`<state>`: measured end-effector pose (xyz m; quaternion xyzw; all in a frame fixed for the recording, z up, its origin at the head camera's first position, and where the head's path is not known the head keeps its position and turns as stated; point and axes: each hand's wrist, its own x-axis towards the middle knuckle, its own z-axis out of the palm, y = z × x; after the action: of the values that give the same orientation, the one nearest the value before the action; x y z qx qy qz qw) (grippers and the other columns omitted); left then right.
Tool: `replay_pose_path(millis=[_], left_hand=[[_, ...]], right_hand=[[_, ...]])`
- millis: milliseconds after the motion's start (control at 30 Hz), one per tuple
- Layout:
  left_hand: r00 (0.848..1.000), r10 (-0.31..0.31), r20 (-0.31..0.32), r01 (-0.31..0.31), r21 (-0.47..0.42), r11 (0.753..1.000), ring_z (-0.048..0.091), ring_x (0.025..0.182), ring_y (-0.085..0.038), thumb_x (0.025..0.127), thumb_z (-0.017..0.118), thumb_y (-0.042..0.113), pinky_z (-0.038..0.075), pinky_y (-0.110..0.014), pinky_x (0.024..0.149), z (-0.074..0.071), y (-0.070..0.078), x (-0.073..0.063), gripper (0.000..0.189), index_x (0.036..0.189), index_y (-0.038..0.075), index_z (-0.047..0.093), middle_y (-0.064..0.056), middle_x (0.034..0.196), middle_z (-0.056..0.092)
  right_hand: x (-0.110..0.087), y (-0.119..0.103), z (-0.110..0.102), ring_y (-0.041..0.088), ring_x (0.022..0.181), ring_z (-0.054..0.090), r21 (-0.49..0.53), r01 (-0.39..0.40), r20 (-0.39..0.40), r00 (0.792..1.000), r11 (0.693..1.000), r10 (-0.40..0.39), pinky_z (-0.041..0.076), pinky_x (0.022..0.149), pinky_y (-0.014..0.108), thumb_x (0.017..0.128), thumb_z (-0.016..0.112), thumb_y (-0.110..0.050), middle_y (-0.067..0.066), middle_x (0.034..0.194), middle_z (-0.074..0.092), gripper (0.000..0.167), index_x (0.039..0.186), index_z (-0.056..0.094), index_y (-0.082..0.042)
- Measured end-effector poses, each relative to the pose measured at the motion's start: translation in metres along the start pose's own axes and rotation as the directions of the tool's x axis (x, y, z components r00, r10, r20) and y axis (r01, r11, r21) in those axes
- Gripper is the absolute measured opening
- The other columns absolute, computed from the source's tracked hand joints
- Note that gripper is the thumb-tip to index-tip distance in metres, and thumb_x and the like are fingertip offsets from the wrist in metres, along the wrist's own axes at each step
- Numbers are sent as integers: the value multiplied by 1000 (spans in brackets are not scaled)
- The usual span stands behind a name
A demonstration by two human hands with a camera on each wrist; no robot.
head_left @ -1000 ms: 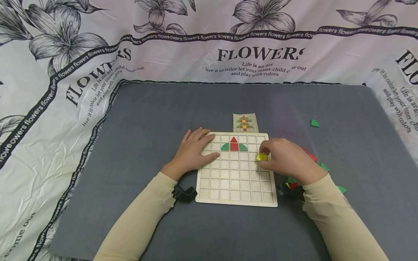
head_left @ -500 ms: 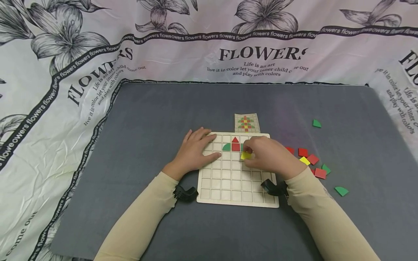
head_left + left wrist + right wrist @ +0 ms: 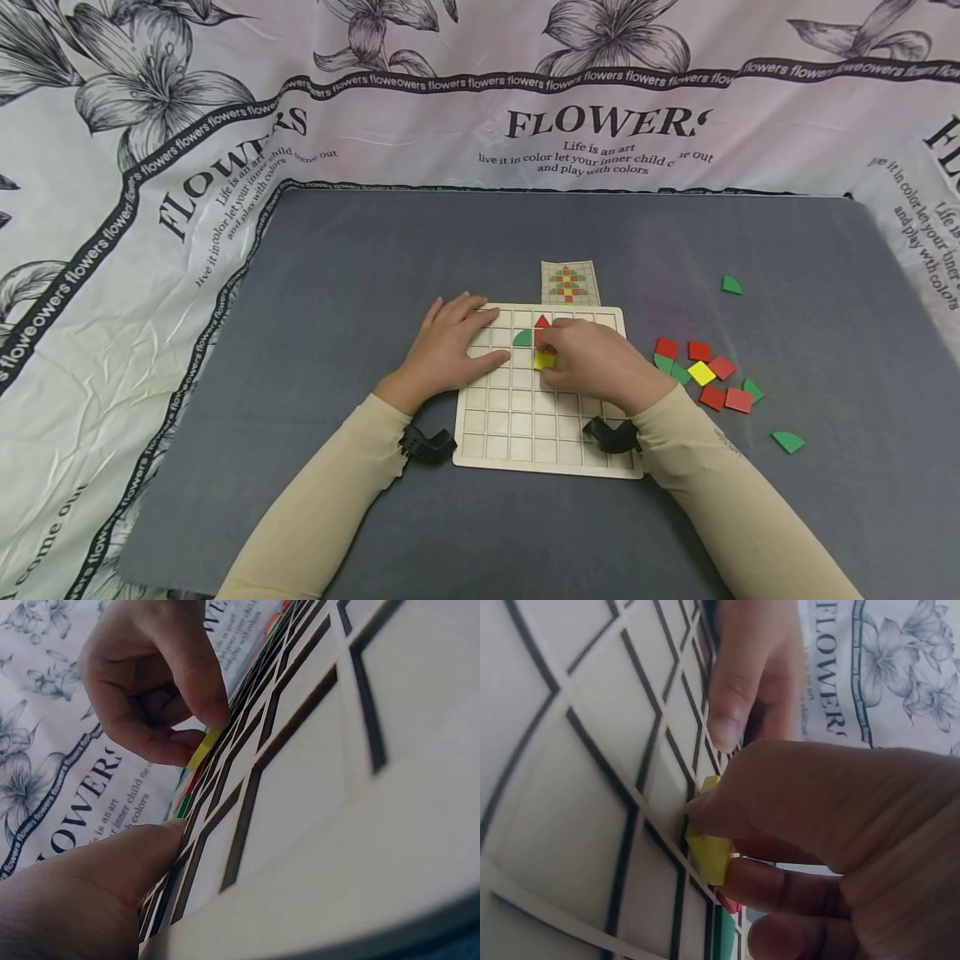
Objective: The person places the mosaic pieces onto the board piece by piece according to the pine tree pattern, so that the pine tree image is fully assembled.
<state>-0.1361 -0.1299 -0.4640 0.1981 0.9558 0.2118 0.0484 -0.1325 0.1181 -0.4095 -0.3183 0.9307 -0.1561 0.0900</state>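
Note:
My right hand (image 3: 596, 358) pinches a yellow square tile (image 3: 711, 855) between thumb and fingers, at the grid cell just below a red square. The tile stands slightly tilted against the board in the right wrist view. My left hand (image 3: 450, 350) lies with spread, straight fingers on the left edge of the wooden grid board (image 3: 510, 425). On the board, a red triangle (image 3: 542, 322) tops the red square, which my right fingers partly cover. A green quarter-round tile (image 3: 522, 337) sits to the square's left; the one on its right is hidden in the head view.
A small pattern card (image 3: 570, 283) lies behind the board's top edge. Right of the board are loose red tiles (image 3: 738, 400), green tiles (image 3: 788, 442) and a yellow tile (image 3: 701, 372). One green tile (image 3: 732, 285) lies farther back on the grey table (image 3: 375, 242).
My right hand has carried the yellow tile leftward across the board to the cell under the red square. Loose tiles at the right have come into view. My left hand stays in place.

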Motion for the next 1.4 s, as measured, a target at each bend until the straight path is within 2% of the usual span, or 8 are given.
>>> replay_pose_path(millis=[333,833,1400], left_hand=[[1000,4,0,-4,-4,1000,22,161,-27,99,62,62,5,-54,131,1,0,1,73,159,21,50,-5,165,41],[1000,0,1,0,-1,1000,22,161,-27,99,63,62,5,-54,131,0,1,1,74,159,22,50,-5,165,41],[1000,3,-2,-3,-3,1000,22,161,-27,99,62,63,5,-55,131,3,-2,1,74,159,21,50,-5,165,41]], right_hand=[[0,2,3,14,68,53,-29,23,-33,999,999,-23,50,62,33,83,76,-10,-3,83,60,11,94,74,-12],[0,3,1,13,69,54,-67,74,-21,997,995,-75,52,63,33,88,79,-9,-1,85,62,11,98,78,-12],[-3,5,1,16,77,62,-47,56,-6,998,997,-57,58,71,37,90,83,-9,2,95,65,18,108,80,-11]])
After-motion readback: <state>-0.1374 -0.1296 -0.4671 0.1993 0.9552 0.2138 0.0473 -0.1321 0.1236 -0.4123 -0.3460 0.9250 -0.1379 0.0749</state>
